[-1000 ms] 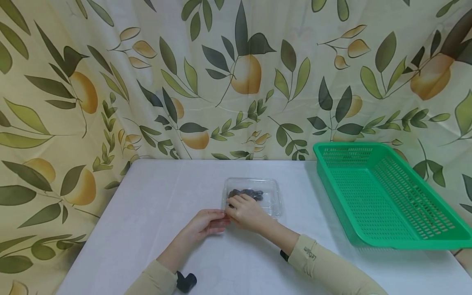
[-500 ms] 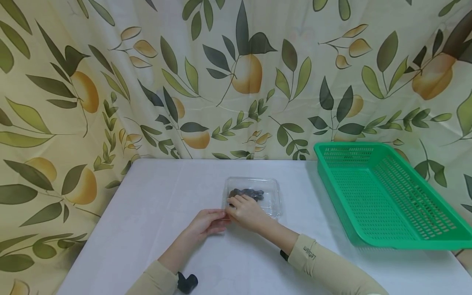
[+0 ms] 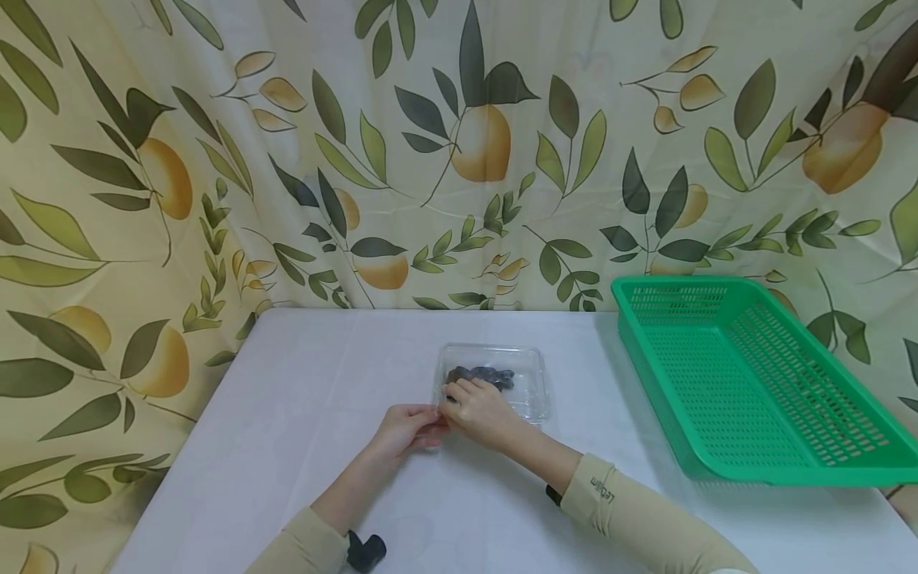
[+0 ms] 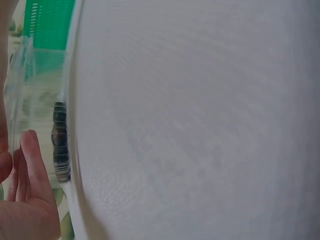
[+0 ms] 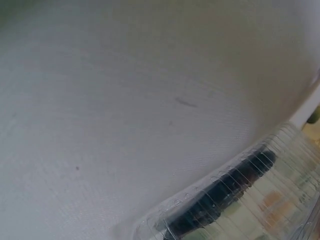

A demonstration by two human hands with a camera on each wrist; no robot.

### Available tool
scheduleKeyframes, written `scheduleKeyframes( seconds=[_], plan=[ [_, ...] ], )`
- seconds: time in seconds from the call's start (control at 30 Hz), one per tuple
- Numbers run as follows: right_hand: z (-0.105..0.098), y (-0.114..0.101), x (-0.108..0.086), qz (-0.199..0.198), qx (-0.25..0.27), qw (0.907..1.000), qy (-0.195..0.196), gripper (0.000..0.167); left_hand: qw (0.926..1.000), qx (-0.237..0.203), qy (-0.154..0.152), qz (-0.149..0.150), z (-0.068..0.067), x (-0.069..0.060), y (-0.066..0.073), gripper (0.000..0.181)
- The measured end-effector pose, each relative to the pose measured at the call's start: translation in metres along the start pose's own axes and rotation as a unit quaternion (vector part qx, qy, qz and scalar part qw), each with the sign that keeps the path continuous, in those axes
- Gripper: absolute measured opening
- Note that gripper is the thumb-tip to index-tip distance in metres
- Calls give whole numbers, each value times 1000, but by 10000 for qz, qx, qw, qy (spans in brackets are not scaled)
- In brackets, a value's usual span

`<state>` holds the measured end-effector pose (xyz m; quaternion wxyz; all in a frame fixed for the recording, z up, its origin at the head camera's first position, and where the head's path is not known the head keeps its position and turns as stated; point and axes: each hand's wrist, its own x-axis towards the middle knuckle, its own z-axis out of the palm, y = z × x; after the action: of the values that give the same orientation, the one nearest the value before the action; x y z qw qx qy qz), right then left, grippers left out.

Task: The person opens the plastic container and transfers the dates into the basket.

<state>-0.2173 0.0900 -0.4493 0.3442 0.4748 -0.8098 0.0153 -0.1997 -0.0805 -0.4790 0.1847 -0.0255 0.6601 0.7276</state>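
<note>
A clear plastic box (image 3: 528, 387) with a ridged wall stands on the table. Several dark, rounded pieces (image 3: 493, 376) lie inside it; their kind cannot be made out. My left hand (image 3: 405, 430) pinches the box's near left corner between thumb and fingers. Over that same corner, my right hand (image 3: 484, 414) grips the rim with curled fingers and hides part of the dark pieces. The left wrist view shows the row of dark pieces (image 4: 60, 142) through the wall, beside the left hand's fingers (image 4: 34, 155). No clear sight of the right hand comes from the right wrist view.
A green perforated plastic basket (image 3: 731, 399) stands at the right of the table, well apart from the box. White cloth covers the table (image 3: 323, 367). A curtain (image 3: 430, 239) printed with fruit and leaves hangs behind and to the left.
My left hand's fingers have drawn in slightly at the box's corner. The right hand, the box and the basket stay practically where they were.
</note>
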Motion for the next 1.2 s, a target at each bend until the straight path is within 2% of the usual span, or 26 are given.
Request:
scheduleKeyframes(
  seconds=[0.37, 0.6, 0.73, 0.9, 1.03, 1.2],
  plan=[
    [-2, 1, 0, -25, -253, 9996, -147, 12, 9998, 35, 39, 168, 4, -1, 0, 28],
    [-10, 6, 8, 94, -239, 9997, 57, 7, 9998, 86, -47, 151, 3, 0, 0, 29],
    [-19, 13, 16, 25, -364, 9993, 86, 6, 9998, 87, -107, 147, 3, -1, 1, 29],
    [-30, 26, 23, 42, -338, 9994, -46, 8, 9998, 113, -149, -5, 2, 0, 3, 27],
    [-38, 37, 29, 24, -341, 9993, -120, 15, 9996, 217, -176, -93, 2, 1, 3, 27],
    [-41, 51, 32, 51, -457, 9989, -82, 23, 9996, 183, -205, -59, 2, 1, 2, 29]
  ],
)
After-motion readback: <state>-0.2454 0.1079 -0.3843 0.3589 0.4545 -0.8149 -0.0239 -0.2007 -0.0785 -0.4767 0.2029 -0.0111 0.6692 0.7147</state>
